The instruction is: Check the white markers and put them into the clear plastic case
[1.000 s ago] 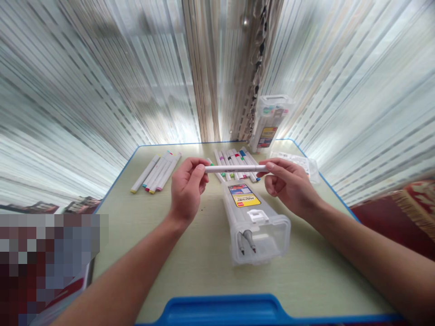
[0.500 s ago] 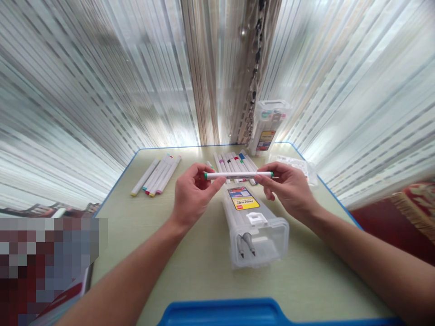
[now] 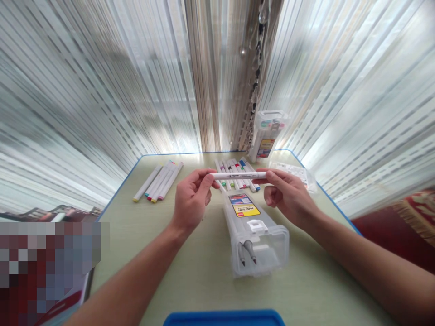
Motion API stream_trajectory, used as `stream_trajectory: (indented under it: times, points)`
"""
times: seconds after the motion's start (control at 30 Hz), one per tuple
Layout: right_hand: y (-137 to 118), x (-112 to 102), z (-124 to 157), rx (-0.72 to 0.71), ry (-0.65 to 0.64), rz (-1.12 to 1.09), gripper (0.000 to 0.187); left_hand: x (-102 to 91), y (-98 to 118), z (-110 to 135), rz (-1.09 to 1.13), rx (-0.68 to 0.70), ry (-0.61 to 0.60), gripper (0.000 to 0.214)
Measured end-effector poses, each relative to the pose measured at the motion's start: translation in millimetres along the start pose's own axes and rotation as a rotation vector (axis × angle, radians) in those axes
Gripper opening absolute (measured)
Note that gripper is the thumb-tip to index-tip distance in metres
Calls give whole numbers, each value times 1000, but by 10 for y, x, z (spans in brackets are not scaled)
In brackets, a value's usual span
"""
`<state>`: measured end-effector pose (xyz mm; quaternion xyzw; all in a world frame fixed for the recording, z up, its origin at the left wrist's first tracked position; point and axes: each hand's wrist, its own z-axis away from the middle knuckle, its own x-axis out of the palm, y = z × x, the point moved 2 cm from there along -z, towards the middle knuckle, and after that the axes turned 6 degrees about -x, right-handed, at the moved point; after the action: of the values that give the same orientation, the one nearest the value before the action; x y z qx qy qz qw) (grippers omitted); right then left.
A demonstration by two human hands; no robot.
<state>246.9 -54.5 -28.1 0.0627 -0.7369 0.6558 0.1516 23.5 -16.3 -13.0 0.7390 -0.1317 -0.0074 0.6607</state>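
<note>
A white marker [image 3: 239,175] is held level above the table by both hands. My left hand [image 3: 193,194] pinches its left end between thumb and fingers. At the other end, my right hand [image 3: 287,190] grips the marker with thumb and forefinger. The fingers hide both tips of the marker. Below and between the hands lies a clear plastic marker case [image 3: 243,235] with a yellow label; its near end faces me, and two grey pointed pieces show inside. Several white markers [image 3: 234,167] with coloured ends lie just behind the held one.
Another group of white markers [image 3: 159,183] lies at the left of the light green table [image 3: 136,253]. A second clear case [image 3: 267,136] stands upright at the back right, beside a clear plastic wrapper [image 3: 297,174]. String curtains [image 3: 152,68] hang behind the table.
My fingers have shifted to cover the marker's green ends, which showed before. The marker stays level between both hands. The view has tilted slightly, so the table sits lower.
</note>
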Motion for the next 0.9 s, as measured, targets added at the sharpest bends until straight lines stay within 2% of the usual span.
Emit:
stream_trajectory:
  times: [0.27,0.57,0.9]
  points:
    - [-24,0,8,30,11,-89,28,-21,-31,-11,25,2,9,25]
    - [-4,-1,9,-27,-19,-10,27,-38,-50,-17,11,-25,42,26]
    - [6,24,22,-85,-55,91,31,-64,-85,-18,-93,-88,17,29]
